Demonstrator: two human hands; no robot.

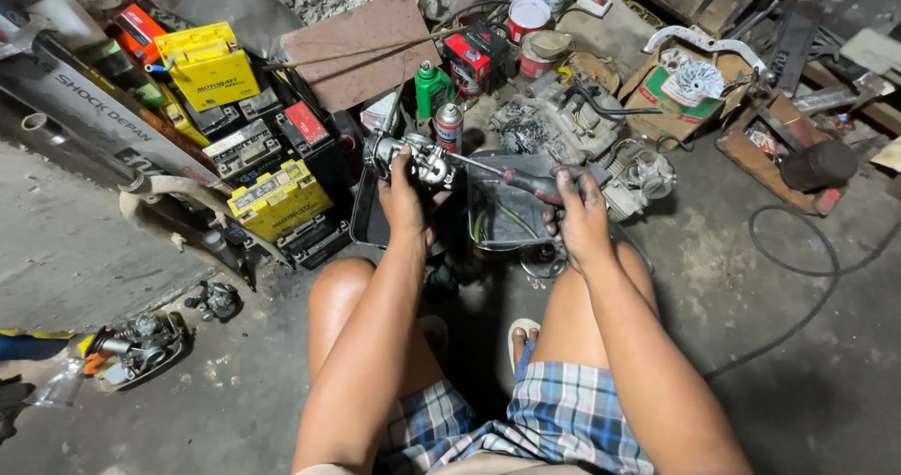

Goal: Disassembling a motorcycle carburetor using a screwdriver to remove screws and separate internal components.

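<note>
Squatting over black tray (497,222) on floor, my left hand (404,198) gripped carburetor (418,160); right hand (582,217) closed round screwdriver (526,182), tip at carburetor. I judged best: hold body steady, seat tip squarely.

Screwdriver (526,182) handle hidden under right hand (580,222); tray (368,226) partly behind left hand (404,198).

yellow batteries (208,62), green bottle (432,88), paint cans (527,17)

A grimy silver carburetor (416,160) sat tilted at eleven o'clock above a dark tray; a red-and-black-handled screwdriver (526,182) lay level, its tip reaching the carburetor from three o'clock.
</note>
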